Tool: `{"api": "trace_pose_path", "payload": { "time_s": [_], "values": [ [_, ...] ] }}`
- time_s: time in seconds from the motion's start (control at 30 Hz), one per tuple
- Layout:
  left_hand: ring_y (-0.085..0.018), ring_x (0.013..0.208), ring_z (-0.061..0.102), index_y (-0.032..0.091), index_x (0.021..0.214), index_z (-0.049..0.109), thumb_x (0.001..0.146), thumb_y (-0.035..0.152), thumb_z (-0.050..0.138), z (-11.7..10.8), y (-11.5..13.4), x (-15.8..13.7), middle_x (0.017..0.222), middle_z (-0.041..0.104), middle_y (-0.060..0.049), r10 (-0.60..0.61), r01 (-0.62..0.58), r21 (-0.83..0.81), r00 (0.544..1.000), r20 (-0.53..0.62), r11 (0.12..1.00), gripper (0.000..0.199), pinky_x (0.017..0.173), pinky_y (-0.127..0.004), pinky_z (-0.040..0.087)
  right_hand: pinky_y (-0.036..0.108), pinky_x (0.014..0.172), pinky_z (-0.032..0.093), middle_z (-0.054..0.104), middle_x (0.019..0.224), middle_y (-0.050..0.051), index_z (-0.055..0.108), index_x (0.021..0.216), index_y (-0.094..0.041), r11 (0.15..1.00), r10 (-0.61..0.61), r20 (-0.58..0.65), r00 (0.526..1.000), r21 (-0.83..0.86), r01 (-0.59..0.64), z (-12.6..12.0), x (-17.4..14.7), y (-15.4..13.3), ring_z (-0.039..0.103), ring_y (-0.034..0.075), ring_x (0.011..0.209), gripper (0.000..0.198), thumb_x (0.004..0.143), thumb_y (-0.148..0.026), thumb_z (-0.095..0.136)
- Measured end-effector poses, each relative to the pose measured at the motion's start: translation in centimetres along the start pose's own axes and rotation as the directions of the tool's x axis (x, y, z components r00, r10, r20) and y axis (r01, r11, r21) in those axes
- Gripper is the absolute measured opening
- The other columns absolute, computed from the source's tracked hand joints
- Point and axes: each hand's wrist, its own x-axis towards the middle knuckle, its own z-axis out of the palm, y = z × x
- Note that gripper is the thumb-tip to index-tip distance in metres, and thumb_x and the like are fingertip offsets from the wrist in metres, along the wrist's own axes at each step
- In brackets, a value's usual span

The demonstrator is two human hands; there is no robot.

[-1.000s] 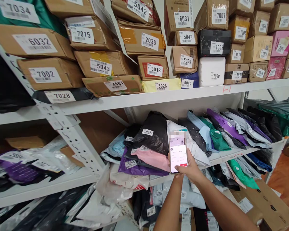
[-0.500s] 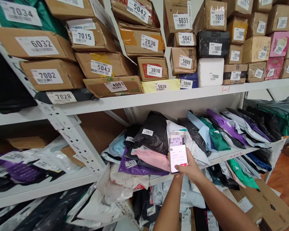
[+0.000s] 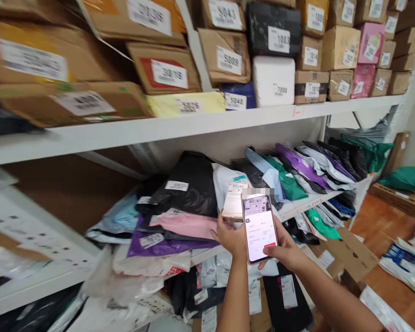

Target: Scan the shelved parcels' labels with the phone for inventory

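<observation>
My right hand (image 3: 285,244) is closed around a smartphone (image 3: 261,230), with the thumb over a red button at the bottom of its lit screen. The screen shows a barcode picture above a white form. Just left of the phone and partly behind it, my left hand (image 3: 232,236) grips a small box (image 3: 233,203) with a white label on its top face. The phone hides some of my left fingers. Behind my hands lie a pink mailer bag (image 3: 190,225), a black mailer bag (image 3: 190,198) and a white mailer bag (image 3: 223,177) on the middle shelf.
White shelving (image 3: 180,124) carries numbered cartons above, such as a white box (image 3: 274,82) and a black box (image 3: 274,30). Coloured mailer bags, one green (image 3: 287,177), line the shelf at right. Below stand cartons (image 3: 347,253); more parcels lie on the wooden floor (image 3: 376,221).
My view has swung right and closer to the shelf. My left hand and the small box now show left of the phone; earlier the box was hidden behind it.
</observation>
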Motion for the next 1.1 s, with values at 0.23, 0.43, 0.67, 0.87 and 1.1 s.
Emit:
{"api": "trace_pose_path", "payload": {
  "time_s": [0.23,0.43,0.67,0.87,1.1],
  "values": [
    [-0.031,0.119,0.064,0.017,0.134,0.058,0.066,0.033,0.078,-1.6,4.4,-13.5,0.130,0.066,-0.016,-0.107,0.157,-0.245,0.973,0.205,0.957,0.073,0.103,-0.045,0.051,0.035,0.060,0.065,0.073,0.120,0.006,0.026,0.156,-0.035,0.998,-0.036,-0.193,0.981,-0.056,0.025,-4.5,-8.8,-5.2,0.075,0.027,0.093,0.098,0.077,-0.034,0.082],
    [-0.030,0.113,0.067,0.016,0.135,0.056,0.069,0.041,0.082,-0.6,10.4,-23.2,0.127,0.067,-0.017,0.065,0.066,-0.317,0.920,0.386,0.946,0.076,0.097,-0.043,0.056,0.032,0.057,0.063,0.074,0.119,0.007,0.018,0.159,-0.036,0.986,-0.153,-0.407,0.901,-0.117,0.115,-9.6,-19.2,-9.4,0.076,0.025,0.087,0.106,0.076,-0.028,0.083],
    [-0.029,0.108,0.070,0.012,0.134,0.056,0.072,0.044,0.083,-1.4,21.8,-34.9,0.121,0.069,-0.018,0.287,-0.127,-0.422,0.895,0.341,0.898,0.075,0.094,-0.041,0.059,0.031,0.054,0.060,0.073,0.123,0.010,0.013,0.161,-0.037,0.970,-0.241,-0.635,0.734,-0.145,0.193,-16.0,-38.0,-15.5,0.075,0.027,0.085,0.116,0.072,-0.026,0.084],
    [-0.028,0.109,0.069,0.012,0.135,0.053,0.068,0.036,0.088,-2.9,32.7,-48.1,0.123,0.067,-0.019,0.286,-0.137,-0.433,0.910,0.300,0.891,0.080,0.091,-0.040,0.061,0.031,0.057,0.060,0.074,0.118,0.009,0.015,0.161,-0.040,0.971,-0.239,-0.697,0.676,-0.168,0.170,-21.4,-55.3,-23.0,0.075,0.028,0.089,0.113,0.073,-0.027,0.084],
    [-0.029,0.115,0.065,0.013,0.135,0.046,0.066,0.034,0.089,-2.9,43.4,-57.5,0.125,0.061,-0.019,0.348,-0.079,-0.583,0.863,0.366,0.809,0.083,0.096,-0.048,0.059,0.034,0.061,0.061,0.065,0.138,0.013,0.018,0.161,-0.040,0.973,-0.232,-0.729,0.644,-0.187,0.139,-23.3,-67.4,-30.3,0.072,0.032,0.103,0.107,0.077,-0.031,0.083]
  ]
}}
